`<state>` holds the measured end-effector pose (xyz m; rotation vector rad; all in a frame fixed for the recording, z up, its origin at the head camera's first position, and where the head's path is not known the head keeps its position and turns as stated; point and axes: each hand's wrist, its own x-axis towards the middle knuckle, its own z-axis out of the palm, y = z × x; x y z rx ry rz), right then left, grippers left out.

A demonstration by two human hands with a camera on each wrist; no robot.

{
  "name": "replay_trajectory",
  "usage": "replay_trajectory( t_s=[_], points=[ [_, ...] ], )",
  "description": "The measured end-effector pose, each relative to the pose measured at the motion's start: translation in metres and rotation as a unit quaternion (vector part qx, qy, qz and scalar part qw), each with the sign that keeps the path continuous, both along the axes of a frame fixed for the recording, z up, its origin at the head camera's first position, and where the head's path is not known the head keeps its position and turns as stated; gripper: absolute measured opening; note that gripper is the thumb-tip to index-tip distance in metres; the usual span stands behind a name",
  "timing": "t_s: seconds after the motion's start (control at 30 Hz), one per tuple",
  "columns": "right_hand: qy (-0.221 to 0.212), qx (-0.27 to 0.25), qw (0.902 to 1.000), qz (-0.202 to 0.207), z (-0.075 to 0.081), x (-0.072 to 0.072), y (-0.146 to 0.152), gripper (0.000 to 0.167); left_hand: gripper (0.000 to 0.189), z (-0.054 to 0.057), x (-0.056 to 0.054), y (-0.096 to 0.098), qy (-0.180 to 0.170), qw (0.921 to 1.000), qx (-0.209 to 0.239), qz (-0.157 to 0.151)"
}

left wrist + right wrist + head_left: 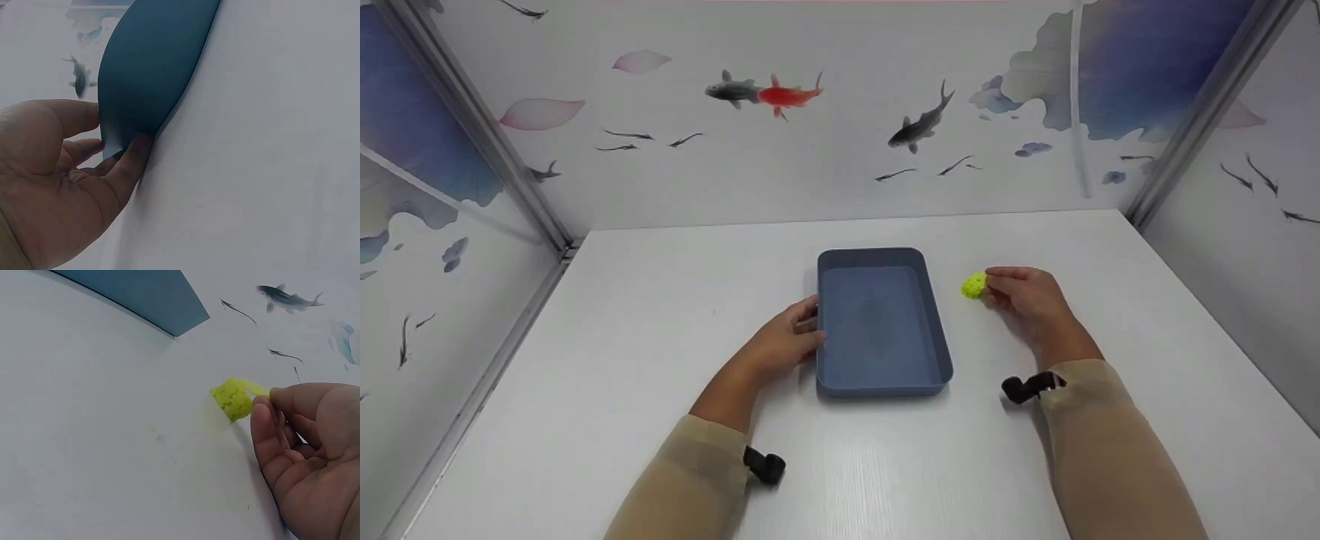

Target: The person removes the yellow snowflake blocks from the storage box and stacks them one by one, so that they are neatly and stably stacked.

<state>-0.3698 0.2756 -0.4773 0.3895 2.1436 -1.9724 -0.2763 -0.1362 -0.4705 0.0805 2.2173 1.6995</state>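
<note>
A blue-grey rectangular tray (877, 322) with low walls lies on the white table. At its left side, my left hand (784, 341) holds the wall, the thumb at the rim and the other fingers lower down on the outside (62, 180). To the right of the tray, my right hand (1027, 296) pinches a small neon-yellow piece (973, 285) between thumb and fingertips. Up close in the right wrist view, the piece (232, 399) has a knobbly, blocky surface and a thin end that runs into the fingers, which hide part of it.
White panels painted with fish and petals (855, 150) enclose the table at the back and both sides. Metal posts (1207, 112) stand in the corners. A black strap mount (765, 465) sits on each sleeve cuff.
</note>
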Motion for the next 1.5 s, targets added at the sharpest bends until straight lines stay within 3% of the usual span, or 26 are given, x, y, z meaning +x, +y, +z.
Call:
replay_trajectory(
  t_s=[1.0, 1.17, 1.3, 1.43, 1.5],
  points=[
    [-0.006, -0.004, 0.9998, -0.019, -0.0018, 0.0015, -0.0008, 0.037, 0.072, 0.0017, -0.0009, 0.001, 0.003, 0.9998, -0.018, 0.002],
    [0.01, 0.003, 0.9998, -0.014, -0.0025, 0.0014, -0.0018, 0.041, 0.073, -0.0007, -0.003, -0.0001, 0.002, 0.9999, -0.012, -0.003],
    [0.009, -0.014, 0.9996, -0.021, -0.0026, 0.0012, -0.002, 0.043, 0.073, -0.0012, -0.0042, -0.0008, 0.002, 1.0, -0.005, -0.006],
    [-0.007, -0.067, 0.9969, -0.041, 0.0003, 0.0007, -0.002, 0.046, 0.073, -0.0006, -0.0041, -0.0014, 0.002, 1.0, -0.003, -0.006],
    [-0.004, -0.064, 0.997, -0.043, 0.0039, 0.0007, -0.0026, 0.046, 0.072, -0.0009, -0.0039, -0.0017, 0.002, 1.0, -0.005, -0.005]
  ],
)
